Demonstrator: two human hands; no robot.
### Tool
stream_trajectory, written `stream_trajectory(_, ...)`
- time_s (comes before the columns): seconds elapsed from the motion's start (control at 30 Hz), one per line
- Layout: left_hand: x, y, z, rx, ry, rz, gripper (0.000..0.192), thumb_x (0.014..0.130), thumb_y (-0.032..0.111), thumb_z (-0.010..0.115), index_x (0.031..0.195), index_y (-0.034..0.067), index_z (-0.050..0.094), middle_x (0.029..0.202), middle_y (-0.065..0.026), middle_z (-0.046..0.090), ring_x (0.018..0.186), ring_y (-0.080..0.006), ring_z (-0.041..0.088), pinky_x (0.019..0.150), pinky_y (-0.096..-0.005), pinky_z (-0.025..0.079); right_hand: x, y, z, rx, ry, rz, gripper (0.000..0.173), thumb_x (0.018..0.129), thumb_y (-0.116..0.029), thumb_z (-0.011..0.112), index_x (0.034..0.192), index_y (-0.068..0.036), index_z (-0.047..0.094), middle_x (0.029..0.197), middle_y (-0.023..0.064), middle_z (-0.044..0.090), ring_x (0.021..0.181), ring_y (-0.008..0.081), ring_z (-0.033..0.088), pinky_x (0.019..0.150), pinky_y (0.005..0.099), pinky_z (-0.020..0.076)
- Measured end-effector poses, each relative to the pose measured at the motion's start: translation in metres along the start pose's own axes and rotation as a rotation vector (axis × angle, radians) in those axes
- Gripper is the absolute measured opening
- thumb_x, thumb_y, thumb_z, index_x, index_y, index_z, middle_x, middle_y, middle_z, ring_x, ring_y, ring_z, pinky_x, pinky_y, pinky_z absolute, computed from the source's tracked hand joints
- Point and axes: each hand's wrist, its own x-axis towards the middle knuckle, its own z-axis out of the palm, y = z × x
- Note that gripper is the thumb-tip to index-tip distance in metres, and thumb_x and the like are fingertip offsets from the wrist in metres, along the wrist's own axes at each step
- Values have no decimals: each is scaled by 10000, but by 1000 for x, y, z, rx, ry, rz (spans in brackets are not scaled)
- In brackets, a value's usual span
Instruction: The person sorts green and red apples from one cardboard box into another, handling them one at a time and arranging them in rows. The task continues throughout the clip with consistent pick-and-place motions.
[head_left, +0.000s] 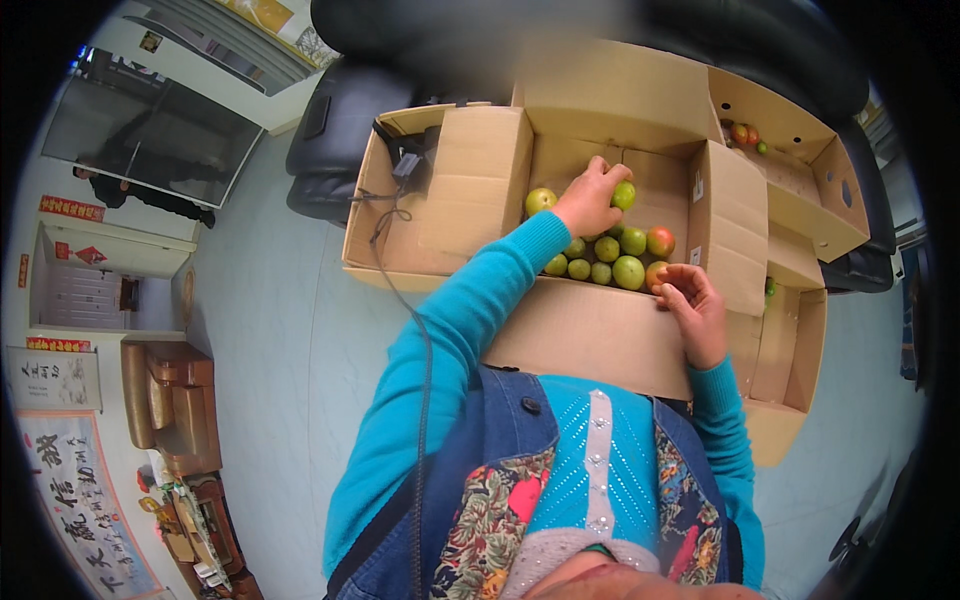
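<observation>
My left hand (592, 199) reaches into an open cardboard box (585, 154) and holds a green tomato (623, 196) in its fingers. Below it, several round green tomatoes (628, 272) of mixed sizes lie grouped along the box's near side. One reddish tomato (661, 241) sits at the right of the group. A pale green tomato (540, 201) rests apart by the left wall. At the near right corner, my right hand (694, 311) has its fingers bent beside an orange-red tomato (655, 274); whether they grip it, I cannot tell.
Another carton (780, 169) with a few red and green tomatoes stands at the right. A lower carton (799, 352) is nearer. A black cable (426, 352) runs from an adapter in the left carton (364, 240) across my left sleeve. A black leather sofa (352, 112) stands behind.
</observation>
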Motion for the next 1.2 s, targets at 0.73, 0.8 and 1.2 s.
stream_trajectory(0.73,-14,-36,18,353,-26,100,524,758,137,709,1255,104,549,1302,-212,537,1248,-419,489,1039,-538,401,-10,-1,-81,-194,515,-331,142,998,-80,590,1103,-15,659,1021,68,687,908,123,656,795,255,536)
stream_trajectory(0.8,-21,-26,21,494,68,211,547,763,142,717,1279,72,549,1377,-233,472,1310,-430,428,1057,-542,390,-1,16,-129,-191,680,-347,158,994,-83,592,1126,-12,643,1038,72,681,924,126,649,807,263,529)
stream_trajectory(1.2,-52,19,27,264,-320,280,507,785,214,765,1255,119,600,1377,-209,479,1245,-397,483,999,-496,449,59,185,-289,-1126,728,60,639,834,-262,746,1374,-45,483,1375,236,539,1291,402,498,1061,477,423)
